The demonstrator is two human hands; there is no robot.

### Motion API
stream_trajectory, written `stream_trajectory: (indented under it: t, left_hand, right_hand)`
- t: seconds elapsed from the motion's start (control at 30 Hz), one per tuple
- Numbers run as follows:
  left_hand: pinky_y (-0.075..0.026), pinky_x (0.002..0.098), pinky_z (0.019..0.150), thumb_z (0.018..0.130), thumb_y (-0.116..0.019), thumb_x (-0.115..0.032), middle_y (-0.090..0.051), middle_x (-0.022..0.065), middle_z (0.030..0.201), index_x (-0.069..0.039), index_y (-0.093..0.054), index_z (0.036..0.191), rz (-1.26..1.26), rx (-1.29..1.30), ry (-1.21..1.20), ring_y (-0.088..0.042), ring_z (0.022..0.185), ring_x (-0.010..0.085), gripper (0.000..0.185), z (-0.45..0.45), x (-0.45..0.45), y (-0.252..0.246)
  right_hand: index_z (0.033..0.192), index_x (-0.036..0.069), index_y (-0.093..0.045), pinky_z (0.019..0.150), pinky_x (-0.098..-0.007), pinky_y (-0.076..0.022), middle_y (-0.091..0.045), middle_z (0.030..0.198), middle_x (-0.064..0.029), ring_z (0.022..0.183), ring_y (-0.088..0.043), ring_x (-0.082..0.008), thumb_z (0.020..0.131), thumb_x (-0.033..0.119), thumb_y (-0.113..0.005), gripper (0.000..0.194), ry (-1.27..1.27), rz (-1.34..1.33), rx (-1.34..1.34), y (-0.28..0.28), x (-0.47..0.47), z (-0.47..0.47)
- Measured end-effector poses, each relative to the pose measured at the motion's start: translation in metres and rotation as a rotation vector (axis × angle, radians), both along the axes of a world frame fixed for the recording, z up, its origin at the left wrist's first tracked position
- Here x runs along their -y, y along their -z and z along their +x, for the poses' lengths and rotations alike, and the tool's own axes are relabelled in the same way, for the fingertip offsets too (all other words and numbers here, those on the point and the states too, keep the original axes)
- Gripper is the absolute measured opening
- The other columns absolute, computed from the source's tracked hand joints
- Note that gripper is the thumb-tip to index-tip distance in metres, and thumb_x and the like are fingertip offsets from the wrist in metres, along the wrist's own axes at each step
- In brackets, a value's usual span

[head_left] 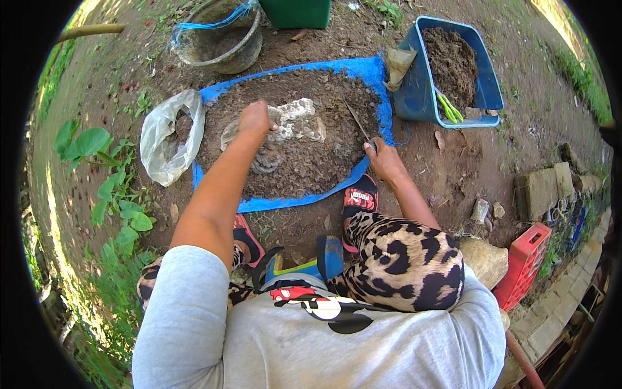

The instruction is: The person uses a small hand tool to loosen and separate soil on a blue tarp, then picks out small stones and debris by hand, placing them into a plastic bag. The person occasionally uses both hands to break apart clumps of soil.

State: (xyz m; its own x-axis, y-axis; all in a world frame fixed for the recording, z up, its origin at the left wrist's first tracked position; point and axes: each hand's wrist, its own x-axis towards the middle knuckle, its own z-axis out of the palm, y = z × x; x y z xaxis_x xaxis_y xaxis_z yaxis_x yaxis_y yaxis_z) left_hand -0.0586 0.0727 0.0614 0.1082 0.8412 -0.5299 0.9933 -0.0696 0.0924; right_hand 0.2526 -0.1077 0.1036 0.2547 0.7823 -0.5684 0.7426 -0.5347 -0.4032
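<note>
A dirty, crumpled plastic bag (297, 116), whitish and partly see-through, lies on loose dark soil (301, 170). The soil is heaped on a blue plastic sheet (286, 202) spread over the ground. My left hand (255, 118) is curled shut on the left part of that bag. In my right hand (384, 158), at the sheet's right edge, is a knife with a thin dark blade (358, 121) pointing up and left over the soil; my fingers hide its handle. Below my left hand a greyish, coiled bundle (266, 161) rests on the soil; its material is unclear.
A clear plastic bag (165, 158) stands at the left. Behind are a worn round tub (243, 51) with blue twine and a green container (296, 12). At right, a blue bin (413, 90) holds soil and green-handled cutters (449, 109). A red crate (522, 267) stands near blocks.
</note>
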Motion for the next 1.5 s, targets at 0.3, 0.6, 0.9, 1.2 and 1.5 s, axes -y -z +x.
stream_trajectory:
  t: [0.3,0.6,0.9,1.2,1.5]
  left_hand:
    - [-0.059,0.0430,0.093,0.069,-0.096,-0.030,-0.073,0.0195,0.120,0.001,-0.071,0.115,-0.028,-0.018,0.014,-0.071,0.113,0.0362,0.061,0.003,-0.001,-0.006]
    - [-0.040,0.0488,0.116,0.088,-0.081,-0.034,-0.048,0.0171,0.156,-0.006,-0.051,0.146,0.044,0.082,-0.121,-0.044,0.145,0.0350,0.071,-0.008,0.039,-0.003]
    - [-0.011,0.0664,0.123,0.090,-0.075,-0.024,-0.042,0.0202,0.162,-0.008,-0.056,0.149,0.019,0.191,-0.358,-0.028,0.154,0.0435,0.064,0.069,0.014,-0.160]
    - [-0.050,0.0516,0.104,0.089,-0.067,-0.045,-0.069,0.0131,0.132,-0.023,-0.069,0.133,0.219,0.350,-0.102,-0.065,0.124,0.0300,0.050,0.137,-0.111,-0.355]
    - [-0.056,0.0381,0.091,0.090,-0.074,-0.019,-0.075,0.0131,0.121,-0.007,-0.076,0.121,0.341,0.616,-0.295,-0.072,0.105,0.0231,0.033,-0.031,-0.022,-0.190]
  right_hand:
    - [0.132,0.002,-0.063,0.097,-0.0526,-0.0489,-0.068,0.112,-0.0360,0.114,-0.063,-0.0512,0.102,0.044,-0.055,0.051,0.062,0.069,-0.123,0.000,0.012,-0.005]
    - [0.127,0.002,-0.067,0.066,-0.0398,-0.0546,-0.071,0.081,-0.0154,0.066,-0.069,-0.0240,0.102,0.045,-0.057,0.051,0.091,0.190,-0.211,-0.044,0.006,0.008]
    - [0.122,-0.002,-0.069,0.075,-0.0378,-0.0534,-0.070,0.086,-0.0137,0.077,-0.066,-0.0216,0.101,0.043,-0.061,0.051,-0.657,0.085,-0.007,-0.179,-0.070,-0.028]
    - [0.109,-0.002,-0.071,0.072,-0.0425,-0.0553,-0.072,0.087,-0.0191,0.078,-0.070,-0.0255,0.095,0.034,-0.069,0.039,-0.772,-0.069,0.081,-0.237,-0.112,-0.069]
    - [0.134,0.003,-0.059,0.089,-0.0412,-0.0538,-0.072,0.107,-0.0182,0.097,-0.069,-0.0302,0.079,0.023,-0.076,0.061,-0.600,0.045,-0.039,-0.237,-0.046,-0.107]
